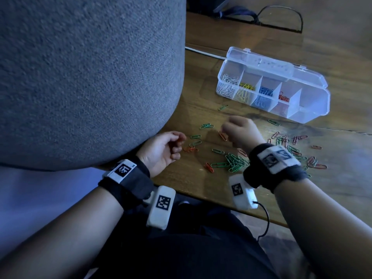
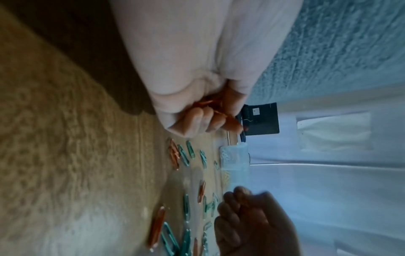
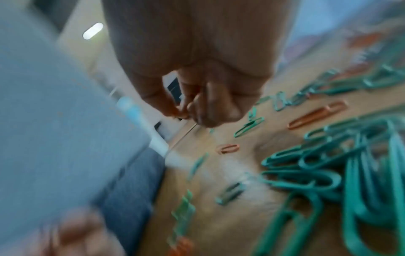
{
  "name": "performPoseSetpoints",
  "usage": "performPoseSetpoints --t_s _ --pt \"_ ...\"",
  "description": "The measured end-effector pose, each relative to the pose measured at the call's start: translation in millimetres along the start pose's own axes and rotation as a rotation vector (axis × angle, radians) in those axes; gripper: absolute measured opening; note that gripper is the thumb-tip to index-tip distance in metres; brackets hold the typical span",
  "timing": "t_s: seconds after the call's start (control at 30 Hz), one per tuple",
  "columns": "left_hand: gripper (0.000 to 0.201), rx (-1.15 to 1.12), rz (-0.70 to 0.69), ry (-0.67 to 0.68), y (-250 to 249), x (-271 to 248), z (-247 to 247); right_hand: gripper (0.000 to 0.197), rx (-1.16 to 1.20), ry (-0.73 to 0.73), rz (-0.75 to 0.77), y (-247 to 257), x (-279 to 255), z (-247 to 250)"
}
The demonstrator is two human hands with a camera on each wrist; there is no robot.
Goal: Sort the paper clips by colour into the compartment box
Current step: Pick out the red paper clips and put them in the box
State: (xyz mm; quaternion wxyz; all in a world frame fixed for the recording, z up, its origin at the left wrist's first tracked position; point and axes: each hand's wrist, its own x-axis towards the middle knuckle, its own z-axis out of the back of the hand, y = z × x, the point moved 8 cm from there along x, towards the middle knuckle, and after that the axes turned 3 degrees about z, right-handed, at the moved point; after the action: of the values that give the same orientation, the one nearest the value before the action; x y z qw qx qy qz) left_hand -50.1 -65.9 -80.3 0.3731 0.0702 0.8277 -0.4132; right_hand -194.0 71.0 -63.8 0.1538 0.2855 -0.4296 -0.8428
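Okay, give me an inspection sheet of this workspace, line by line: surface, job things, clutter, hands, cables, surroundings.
Surface: brown wooden table, glossy.
Job's things: clear plastic compartment box, lid open; compartments hold white, yellow, blue and red clips, the end one looks empty. Loose green and red paper clips are scattered on the table in front of the box.
Clutter: dark-framed spectacles at the far edge.
Hands: left hand grips a bunch of red clips; right hand pinches one red clip.
Cables: white cable behind the box; thin black cable from the right wrist camera.
Surroundings: grey fabric cushion to the left.
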Motion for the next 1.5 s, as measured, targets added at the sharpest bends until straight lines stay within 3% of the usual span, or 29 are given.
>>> performPoseSetpoints --t_s 0.07,0.1,0.2,0.3,0.47,0.57,0.67,0.83,0.9,0.97,1.03,1.1,1.27,1.37,1.5 --pt "0.027 -0.113 0.059 0.057 4.5 -1.1 -5.6 0.023 0.701 -0.003 -0.128 -10.5 -11.3 6.3" --pt "0.025 -0.163 0.088 0.089 6.4 -1.5 -9.1 0.026 0.934 0.015 -0.172 -13.8 -17.5 7.1" --pt "0.017 -0.23 0.135 0.135 8.8 0.1 -18.2 0.01 1.163 0.038 -0.195 -17.5 -25.7 15.0" --pt "0.023 -0.033 0.059 0.025 3.9 6.9 -15.1 0.009 0.958 0.0 -0.209 -23.9 -20.2 14.6" --pt "0.023 0.983 -0.304 -0.248 -23.7 7.7 -9.3 0.006 -0.198 -0.14 -0.099 -17.3 -5.7 18.7" --pt "0.019 1.283 -0.381 -0.315 -24.9 3.3 -13.6 0.016 -0.615 -0.098 -0.015 -3.6 -2.8 5.2" --pt "0.021 1.467 -0.393 -0.365 -19.3 2.9 -19.0 0.017 -0.674 -0.035 -0.007 -1.0 0.6 -6.4" --pt "0.013 1.428 -0.313 -0.347 -17.1 10.7 -20.7 0.014 -0.611 0.09 -0.044 -2.1 1.6 -12.5" --pt "0.013 1.487 -0.311 -0.297 -16.5 13.2 -24.1 0.014 -0.401 0.119 -0.061 -6.1 -2.5 -12.2" --pt "0.014 1.539 -0.332 -0.26 -16.8 12.6 -25.9 0.014 0.004 0.115 -0.142 -13.0 -11.3 -6.9" --pt "0.013 1.463 -0.327 -0.218 -16.2 10.6 -25.5 0.017 0.453 0.09 -0.224 -20.4 -22.6 1.8" --pt "0.012 1.22 -0.287 -0.148 -14.0 10.5 -27.1 0.017 0.757 0.088 -0.272 -26.7 -32.4 13.2" --pt "0.023 0.297 -0.073 0.053 -9.6 15.8 -64.8 0.018 0.963 0.091 -0.418 -46.1 -49.1 46.5" --pt "0.028 0.156 0.04 0.134 -14.7 29.0 -107.7 0.02 1.038 -0.007 -0.476 -49.3 -53.0 80.9" --pt "0.03 0.238 0.111 0.168 -26.2 56.3 -169.8 0.022 1.067 -0.154 -0.404 -41.6 -40.2 149.2"
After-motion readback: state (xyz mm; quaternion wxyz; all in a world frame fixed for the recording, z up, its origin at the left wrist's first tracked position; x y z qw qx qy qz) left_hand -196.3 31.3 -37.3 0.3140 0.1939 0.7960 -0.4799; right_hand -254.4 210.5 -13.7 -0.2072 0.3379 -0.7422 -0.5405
